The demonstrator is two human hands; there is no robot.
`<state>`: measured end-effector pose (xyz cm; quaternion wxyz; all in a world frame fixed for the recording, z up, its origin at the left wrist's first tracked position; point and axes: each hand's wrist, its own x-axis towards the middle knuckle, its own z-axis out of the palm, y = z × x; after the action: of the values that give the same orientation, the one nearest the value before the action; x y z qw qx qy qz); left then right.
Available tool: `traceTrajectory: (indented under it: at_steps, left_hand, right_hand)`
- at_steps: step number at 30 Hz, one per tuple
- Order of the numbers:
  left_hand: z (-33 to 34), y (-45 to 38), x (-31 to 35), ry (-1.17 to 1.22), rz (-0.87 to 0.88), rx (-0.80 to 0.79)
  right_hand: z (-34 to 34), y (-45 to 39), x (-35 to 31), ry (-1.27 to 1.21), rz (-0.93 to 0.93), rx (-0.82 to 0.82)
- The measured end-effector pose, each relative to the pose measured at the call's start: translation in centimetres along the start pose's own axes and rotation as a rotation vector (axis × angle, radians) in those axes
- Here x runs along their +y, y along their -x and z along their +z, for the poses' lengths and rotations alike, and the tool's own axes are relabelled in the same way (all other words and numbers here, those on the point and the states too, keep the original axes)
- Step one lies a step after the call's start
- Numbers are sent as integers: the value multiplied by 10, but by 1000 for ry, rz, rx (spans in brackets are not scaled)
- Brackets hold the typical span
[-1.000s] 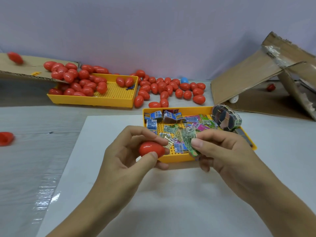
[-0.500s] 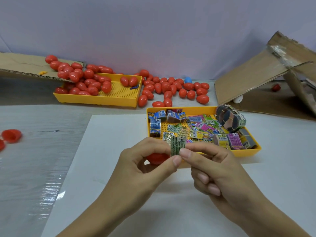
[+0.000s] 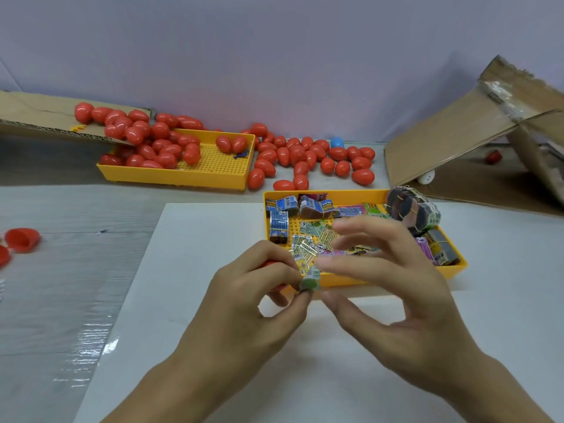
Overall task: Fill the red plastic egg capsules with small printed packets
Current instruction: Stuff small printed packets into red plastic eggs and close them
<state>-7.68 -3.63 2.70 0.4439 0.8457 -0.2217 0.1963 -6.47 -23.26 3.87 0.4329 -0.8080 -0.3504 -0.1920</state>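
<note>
My left hand (image 3: 250, 300) grips a red egg capsule (image 3: 269, 264), mostly hidden behind its fingers. Its thumb and forefinger pinch a small green printed packet (image 3: 309, 281). My right hand (image 3: 393, 288) hovers just right of the packet with its fingers spread and blurred, holding nothing. Behind both hands stands a yellow tray (image 3: 366, 280) with several loose printed packets (image 3: 317, 230). Both hands are above a white sheet (image 3: 213, 377).
A rubber-banded bundle of packets (image 3: 413, 213) sits on the tray's far right corner. A second yellow tray (image 3: 183, 178) with red eggs stands at the back left, with loose red eggs (image 3: 305, 160) and one blue egg (image 3: 336, 142) beside it. Cardboard box (image 3: 457, 141) at right. Open red capsule halves (image 3: 23, 239) lie far left.
The right hand brought a green packet from the tray to the left hand, then let go and spread its fingers. The left hand now pinches the packet while keeping the capsule.
</note>
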Motion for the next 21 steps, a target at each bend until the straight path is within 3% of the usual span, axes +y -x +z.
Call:
traceTrajectory:
  at_steps: [10, 15, 18, 21]
  left_hand:
    - [-3, -1, 4, 4, -11, 9]
    - [-1, 1, 8, -57, 53, -37]
    - [-1, 1, 10, 15, 64, -9]
    - [-3, -2, 9, 112, 11, 87]
  right_hand:
    - [-1, 0, 4, 350, -24, -107]
    - [5, 1, 1, 396, -4, -151]
    - [7, 1, 1, 285, 87, -128]
    - [6, -2, -1, -30, 305, -30]
